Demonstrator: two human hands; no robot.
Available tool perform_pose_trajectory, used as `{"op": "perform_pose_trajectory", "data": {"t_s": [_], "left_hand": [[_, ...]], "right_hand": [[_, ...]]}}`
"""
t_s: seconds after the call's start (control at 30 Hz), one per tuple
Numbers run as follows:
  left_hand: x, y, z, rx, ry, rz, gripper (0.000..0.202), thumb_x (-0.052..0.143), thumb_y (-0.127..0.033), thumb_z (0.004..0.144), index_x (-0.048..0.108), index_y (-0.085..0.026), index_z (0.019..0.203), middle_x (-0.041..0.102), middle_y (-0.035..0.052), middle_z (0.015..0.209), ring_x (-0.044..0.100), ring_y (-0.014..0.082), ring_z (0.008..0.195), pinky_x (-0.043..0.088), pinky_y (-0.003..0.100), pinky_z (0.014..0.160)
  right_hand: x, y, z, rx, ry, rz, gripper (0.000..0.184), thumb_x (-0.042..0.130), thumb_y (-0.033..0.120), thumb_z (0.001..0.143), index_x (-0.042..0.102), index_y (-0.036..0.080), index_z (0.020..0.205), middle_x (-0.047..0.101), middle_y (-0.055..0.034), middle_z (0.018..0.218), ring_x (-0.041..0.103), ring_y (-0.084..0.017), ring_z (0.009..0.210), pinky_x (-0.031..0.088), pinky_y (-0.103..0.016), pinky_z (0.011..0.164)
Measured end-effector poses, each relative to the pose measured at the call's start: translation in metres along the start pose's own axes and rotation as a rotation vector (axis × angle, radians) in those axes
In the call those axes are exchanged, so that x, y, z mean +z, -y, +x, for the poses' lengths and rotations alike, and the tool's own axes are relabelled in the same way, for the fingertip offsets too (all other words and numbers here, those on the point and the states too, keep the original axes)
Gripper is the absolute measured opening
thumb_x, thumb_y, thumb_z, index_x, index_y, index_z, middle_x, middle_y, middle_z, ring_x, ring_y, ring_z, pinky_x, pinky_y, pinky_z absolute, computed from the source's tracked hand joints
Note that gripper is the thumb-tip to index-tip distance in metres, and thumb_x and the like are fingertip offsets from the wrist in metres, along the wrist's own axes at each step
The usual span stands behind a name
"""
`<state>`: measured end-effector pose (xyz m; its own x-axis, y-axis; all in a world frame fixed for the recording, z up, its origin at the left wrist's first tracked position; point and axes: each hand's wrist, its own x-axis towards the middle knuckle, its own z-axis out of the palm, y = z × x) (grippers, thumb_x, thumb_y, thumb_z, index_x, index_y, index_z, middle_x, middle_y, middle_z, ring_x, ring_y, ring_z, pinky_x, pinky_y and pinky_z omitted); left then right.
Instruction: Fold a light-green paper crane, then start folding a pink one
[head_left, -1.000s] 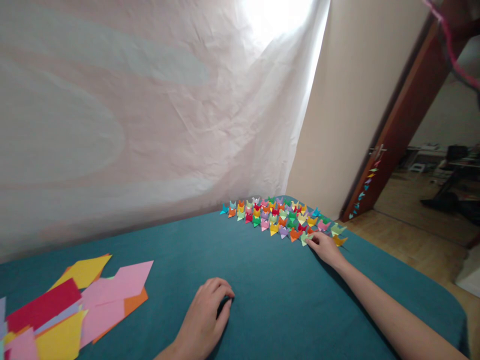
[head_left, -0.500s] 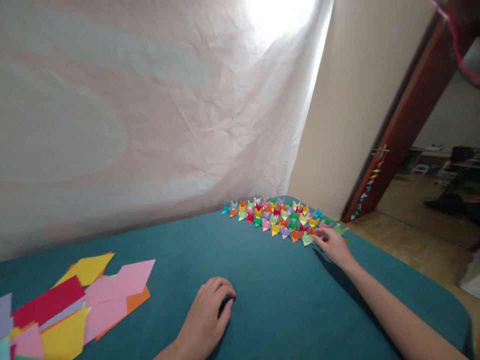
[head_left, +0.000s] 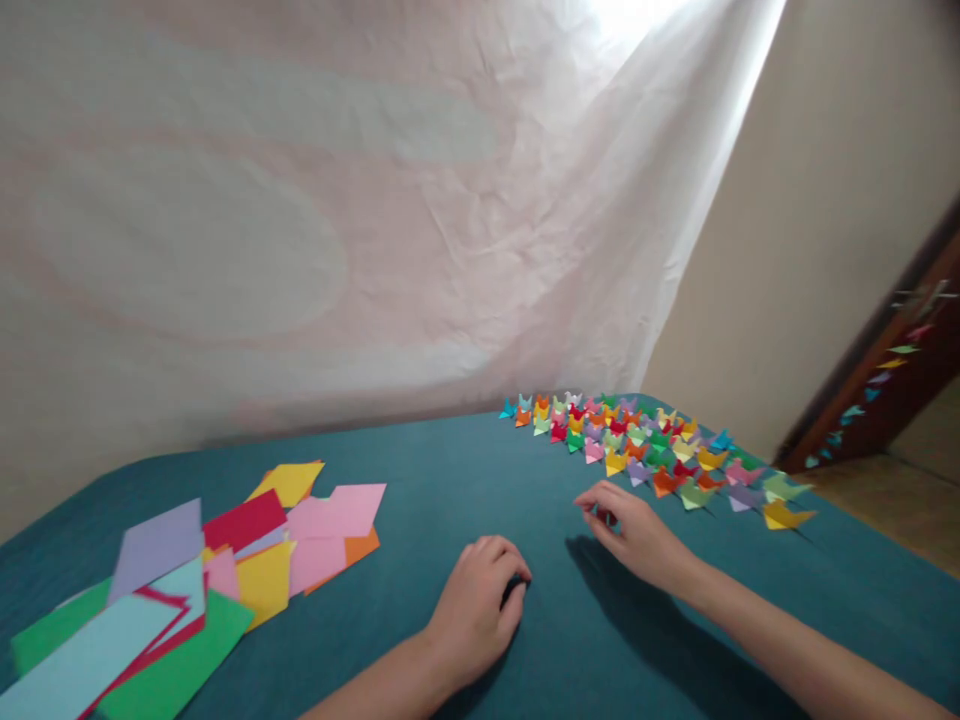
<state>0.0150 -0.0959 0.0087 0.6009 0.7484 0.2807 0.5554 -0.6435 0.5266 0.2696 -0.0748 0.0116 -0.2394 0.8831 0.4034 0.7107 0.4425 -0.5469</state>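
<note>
On the dark green table, my left hand rests with its fingers loosely curled and a small gap beside the thumb. Nothing shows in it. My right hand hovers over the table, its fingers bent and apart from the thumb, with no object visible between them. Just beyond it stand several rows of small colourful origami birds. A yellow origami bird sits at the near right end of the group. My right hand is close to the front row without visibly touching it.
Loose coloured paper sheets overlap on the left of the table. A pale cloth hangs behind it. At the far right, a string of folded paper shapes hangs by a brown door.
My right hand has drawn back from the origami birds, towards my left hand. My left hand keeps its curled pose. The view has turned left, showing more of the paper sheets.
</note>
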Motion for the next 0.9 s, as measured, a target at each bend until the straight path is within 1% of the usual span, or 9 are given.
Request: {"op": "perform_pose_trajectory", "data": {"t_s": [0.07, 0.17, 0.23, 0.33, 0.47, 0.57, 0.7, 0.8, 0.9], "left_hand": [[0.001, 0.002, -0.002, -0.01, -0.002, 0.019, 0.015, 0.053, -0.01, 0.079, 0.057, -0.021, 0.089, 0.057, 0.0013, 0.097, 0.05, 0.0178, 0.094, 0.039, 0.032, 0.085], [0.002, 0.004, -0.004, -0.026, -0.002, 0.045, 0.015, 0.054, -0.013, 0.079, 0.058, -0.021, 0.091, 0.057, 0.002, 0.098, 0.05, 0.0187, 0.097, 0.04, 0.032, 0.086], [0.001, 0.004, -0.005, -0.031, 0.016, 0.068, 0.012, 0.055, -0.015, 0.079, 0.059, -0.02, 0.09, 0.058, 0.0027, 0.098, 0.051, 0.0191, 0.097, 0.041, 0.031, 0.086], [-0.01, 0.004, -0.004, -0.014, 0.083, 0.099, 0.01, 0.054, -0.017, 0.081, 0.06, -0.019, 0.089, 0.061, 0.0036, 0.098, 0.053, 0.0191, 0.097, 0.042, 0.03, 0.088], [-0.039, 0.01, 0.0, -0.007, 0.233, 0.126, 0.017, 0.053, -0.026, 0.084, 0.062, -0.02, 0.097, 0.065, 0.0041, 0.098, 0.059, 0.0198, 0.094, 0.045, 0.029, 0.084], [-0.063, 0.026, -0.001, -0.071, 0.256, 0.15, 0.028, 0.047, -0.037, 0.089, 0.059, -0.021, 0.109, 0.065, 0.0056, 0.106, 0.058, 0.0211, 0.1, 0.044, 0.03, 0.087], [-0.095, 0.061, -0.007, -0.187, 0.213, 0.24, 0.044, 0.041, -0.048, 0.089, 0.053, -0.02, 0.121, 0.058, 0.0066, 0.123, 0.053, 0.0218, 0.113, 0.039, 0.032, 0.097], [-0.121, 0.093, -0.018, -0.265, 0.184, 0.398, 0.052, 0.045, -0.052, 0.084, 0.052, -0.018, 0.124, 0.055, 0.0085, 0.127, 0.05, 0.0253, 0.118, 0.036, 0.036, 0.1], [-0.145, 0.124, -0.036, -0.392, 0.21, 0.535, 0.058, 0.046, -0.054, 0.08, 0.053, -0.016, 0.123, 0.057, 0.012, 0.125, 0.054, 0.0302, 0.113, 0.041, 0.039, 0.095]], "right_hand": [[0.026, 0.019, 0.011, -0.045, 0.099, 0.025, 0.017, 0.046, 0.015, 0.084, 0.061, 0.021, 0.09, 0.059, -0.0029, 0.085, 0.056, -0.015, 0.07, 0.045, -0.027, 0.066], [0.06, 0.038, 0.024, -0.089, 0.156, 0.064, 0.018, 0.048, 0.011, 0.081, 0.062, 0.021, 0.087, 0.061, -0.0025, 0.084, 0.057, -0.015, 0.073, 0.044, -0.027, 0.066], [0.076, 0.045, 0.029, -0.115, 0.192, 0.103, 0.019, 0.047, 0.01, 0.081, 0.063, 0.02, 0.085, 0.061, -0.0026, 0.082, 0.058, -0.016, 0.074, 0.044, -0.027, 0.067], [0.09, 0.046, 0.03, -0.131, 0.175, 0.186, 0.024, 0.041, 0.008, 0.084, 0.062, 0.019, 0.084, 0.061, -0.0035, 0.081, 0.058, -0.015, 0.075, 0.045, -0.026, 0.067], [0.095, 0.041, 0.028, -0.141, 0.132, 0.246, 0.024, 0.042, 0.004, 0.081, 0.061, 0.018, 0.088, 0.06, -0.0036, 0.082, 0.057, -0.015, 0.075, 0.045, -0.026, 0.068], [0.093, 0.04, 0.029, -0.136, 0.129, 0.227, 0.027, 0.042, 0.001, 0.078, 0.061, 0.018, 0.086, 0.06, -0.0031, 0.082, 0.057, -0.015, 0.076, 0.045, -0.026, 0.069], [0.09, 0.039, 0.031, -0.127, 0.126, 0.208, 0.03, 0.043, -0.002, 0.076, 0.062, 0.018, 0.087, 0.061, -0.0029, 0.082, 0.058, -0.015, 0.077, 0.045, -0.025, 0.071], [0.088, 0.037, 0.031, -0.131, 0.121, 0.207, 0.031, 0.043, -0.002, 0.075, 0.063, 0.018, 0.088, 0.061, -0.0032, 0.084, 0.059, -0.014, 0.078, 0.046, -0.024, 0.071], [0.086, 0.036, 0.03, -0.148, 0.116, 0.212, 0.032, 0.043, -0.003, 0.075, 0.063, 0.018, 0.089, 0.061, -0.0033, 0.084, 0.059, -0.014, 0.079, 0.046, -0.024, 0.072]]}}
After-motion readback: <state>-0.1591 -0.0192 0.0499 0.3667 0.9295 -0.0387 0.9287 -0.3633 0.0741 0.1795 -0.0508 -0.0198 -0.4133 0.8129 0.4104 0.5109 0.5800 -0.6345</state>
